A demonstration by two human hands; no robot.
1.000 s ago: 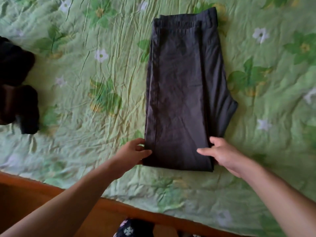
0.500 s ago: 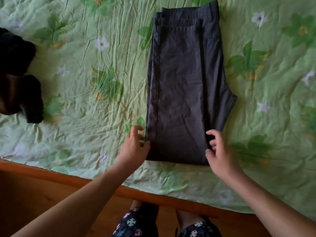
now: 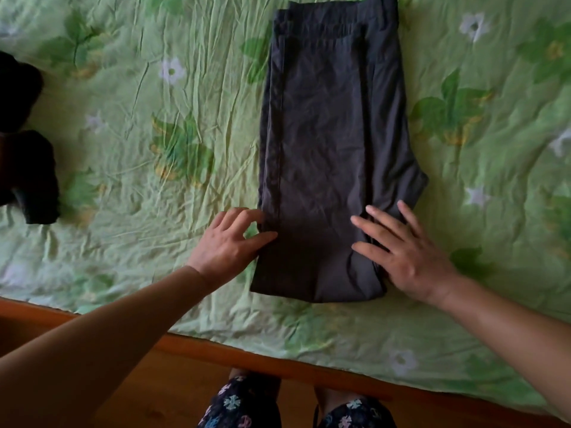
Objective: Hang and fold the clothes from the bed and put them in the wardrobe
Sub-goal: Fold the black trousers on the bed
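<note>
Folding dark trousers (image 3: 333, 143) on bed (image 3: 154, 125): left hand (image 3: 230, 244), right hand (image 3: 404, 257) flank near end, fingers spread, gripping nothing. Next: lift that end toward waistband beyond fingertips.

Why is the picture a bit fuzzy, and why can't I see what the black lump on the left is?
Head view: soft, slightly blurred all over; dim even light, no glare; the black clothes at the left edge are too dark for detail, while creases on the trousers do show.
</note>
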